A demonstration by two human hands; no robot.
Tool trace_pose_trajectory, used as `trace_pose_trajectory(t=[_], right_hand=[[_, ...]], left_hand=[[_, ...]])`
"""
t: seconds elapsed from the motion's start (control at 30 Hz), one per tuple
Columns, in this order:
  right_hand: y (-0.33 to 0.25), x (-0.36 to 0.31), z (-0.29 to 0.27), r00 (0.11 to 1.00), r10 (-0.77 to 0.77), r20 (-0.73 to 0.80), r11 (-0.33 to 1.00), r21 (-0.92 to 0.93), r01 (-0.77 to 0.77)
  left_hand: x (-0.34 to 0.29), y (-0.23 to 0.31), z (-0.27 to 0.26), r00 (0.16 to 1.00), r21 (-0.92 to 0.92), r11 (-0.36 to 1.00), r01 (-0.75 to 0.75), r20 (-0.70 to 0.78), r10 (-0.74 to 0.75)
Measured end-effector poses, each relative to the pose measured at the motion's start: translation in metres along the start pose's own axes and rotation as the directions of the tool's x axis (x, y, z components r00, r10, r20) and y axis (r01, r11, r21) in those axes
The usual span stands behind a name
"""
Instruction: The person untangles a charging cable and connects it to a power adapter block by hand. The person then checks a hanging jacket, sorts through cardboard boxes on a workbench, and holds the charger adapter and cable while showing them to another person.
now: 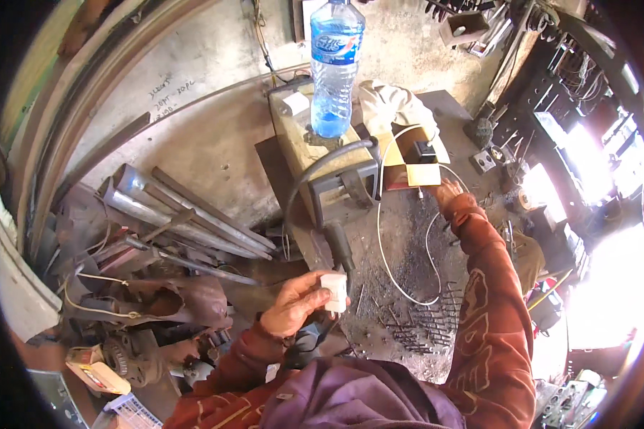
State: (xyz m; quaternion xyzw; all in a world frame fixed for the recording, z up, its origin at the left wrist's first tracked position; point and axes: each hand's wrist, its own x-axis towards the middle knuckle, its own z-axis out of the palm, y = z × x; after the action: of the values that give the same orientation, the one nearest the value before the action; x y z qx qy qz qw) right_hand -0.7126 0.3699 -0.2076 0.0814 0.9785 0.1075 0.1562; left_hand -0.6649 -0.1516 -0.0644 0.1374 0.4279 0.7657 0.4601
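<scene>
My left hand (298,303) is closed around a white charger plug (334,292), thumb and fingers on its sides, its prongs pointing down. My right hand (451,199) reaches across the dark worktable, fingers curled beside a small yellow card or box (423,174); what they grip, if anything, is hidden. A thin white cable (380,236) loops over the table and passes close to that hand. Just left of the fingers, a small white connector (420,193) shows under the yellow piece. Behind it sits a small black block (423,151).
A large plastic bottle (335,79) with blue liquid stands on a box-shaped machine (295,136) with a thick black cable (304,171). Pale cloth (393,107) lies behind. Short metal rods (426,322) cover the near table. Metal pipes (186,211) and scrap pile up at left.
</scene>
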Motion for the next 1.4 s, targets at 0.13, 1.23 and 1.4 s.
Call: trace_pose_trajectory(t=[0.13,1.23,1.4], right_hand=[[-0.019,0.024,-0.008,0.998,0.026,-0.05,0.99,0.138,-0.018],[-0.059,-0.14,-0.191,0.711,0.081,-0.699,0.749,0.513,0.42],[-0.133,-0.188,-0.247,0.599,-0.076,-0.797,0.648,0.417,0.637]], left_hand=[[0.026,0.025,-0.007,0.999,0.093,0.996,-0.002,0.049,-0.003],[0.11,0.055,0.01,0.971,0.08,0.968,-0.238,0.034,0.236],[0.122,0.051,0.026,0.971,0.006,0.981,-0.196,0.138,0.193]])
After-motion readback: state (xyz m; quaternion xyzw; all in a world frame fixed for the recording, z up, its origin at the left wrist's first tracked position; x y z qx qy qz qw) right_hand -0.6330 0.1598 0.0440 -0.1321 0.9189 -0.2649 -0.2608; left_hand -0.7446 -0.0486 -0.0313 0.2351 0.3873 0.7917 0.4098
